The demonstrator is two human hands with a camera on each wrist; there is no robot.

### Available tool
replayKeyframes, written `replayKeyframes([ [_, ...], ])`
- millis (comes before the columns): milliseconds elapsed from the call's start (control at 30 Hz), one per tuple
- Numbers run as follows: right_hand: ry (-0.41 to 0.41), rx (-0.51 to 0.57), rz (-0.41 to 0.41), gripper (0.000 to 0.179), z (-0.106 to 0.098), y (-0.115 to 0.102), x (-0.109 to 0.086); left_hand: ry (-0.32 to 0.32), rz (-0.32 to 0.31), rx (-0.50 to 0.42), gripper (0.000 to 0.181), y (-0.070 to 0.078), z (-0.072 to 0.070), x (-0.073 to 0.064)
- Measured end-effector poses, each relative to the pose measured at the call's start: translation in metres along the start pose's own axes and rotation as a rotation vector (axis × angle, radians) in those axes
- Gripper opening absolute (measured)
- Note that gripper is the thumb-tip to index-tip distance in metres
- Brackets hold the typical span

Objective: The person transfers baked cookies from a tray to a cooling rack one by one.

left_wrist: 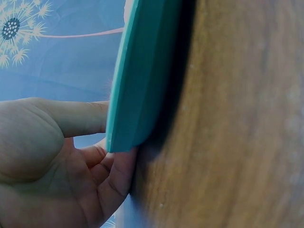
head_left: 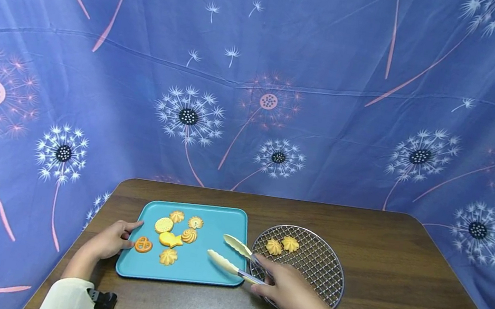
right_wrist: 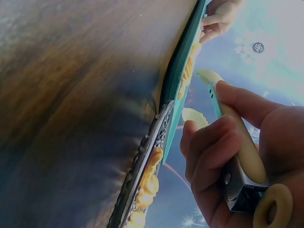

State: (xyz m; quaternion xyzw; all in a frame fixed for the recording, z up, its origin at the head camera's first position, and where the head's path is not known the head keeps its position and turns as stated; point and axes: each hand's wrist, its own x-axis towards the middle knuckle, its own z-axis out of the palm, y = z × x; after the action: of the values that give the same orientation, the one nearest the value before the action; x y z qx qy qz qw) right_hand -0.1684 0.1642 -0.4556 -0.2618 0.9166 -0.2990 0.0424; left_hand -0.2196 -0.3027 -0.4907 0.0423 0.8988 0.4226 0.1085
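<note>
A teal tray (head_left: 223, 220) lies on the table, and my left hand (head_left: 107, 241) grips its left edge. The left wrist view shows the thumb over the rim and the other fingers curled at the tray's side. On the tray are a pretzel (head_left: 142, 250), a fish-shaped cookie (head_left: 169, 240), a round yellow cookie (head_left: 164, 225) and several flower-shaped or swirled cookies (head_left: 168, 257). My right hand (head_left: 287, 288) holds metal tongs (head_left: 225, 263) with cream tips, spread apart over the tray's right part, nothing between them. Beneath that hand is a round wire rack (head_left: 319, 267) bearing two flower-shaped cookies (head_left: 290, 243).
The rack stands close against the tray's right side on a brown wooden table (head_left: 399, 295). A blue cloth with a dandelion pattern (head_left: 338, 125) hangs behind and around the table. A black strap device (head_left: 103, 300) sits at the left sleeve.
</note>
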Motion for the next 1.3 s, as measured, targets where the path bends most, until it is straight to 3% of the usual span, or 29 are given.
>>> replayKeyframes([
  [1000, -0.021, -0.025, -0.01, 0.07, 0.012, -0.015, 0.032, 0.0, 0.017, -0.008, 0.063, 0.001, 0.001, 0.0],
  [1300, -0.059, 0.021, 0.012, 0.072, 0.018, -0.016, 0.041, -0.004, 0.004, 0.007, 0.063, -0.001, 0.001, 0.001],
])
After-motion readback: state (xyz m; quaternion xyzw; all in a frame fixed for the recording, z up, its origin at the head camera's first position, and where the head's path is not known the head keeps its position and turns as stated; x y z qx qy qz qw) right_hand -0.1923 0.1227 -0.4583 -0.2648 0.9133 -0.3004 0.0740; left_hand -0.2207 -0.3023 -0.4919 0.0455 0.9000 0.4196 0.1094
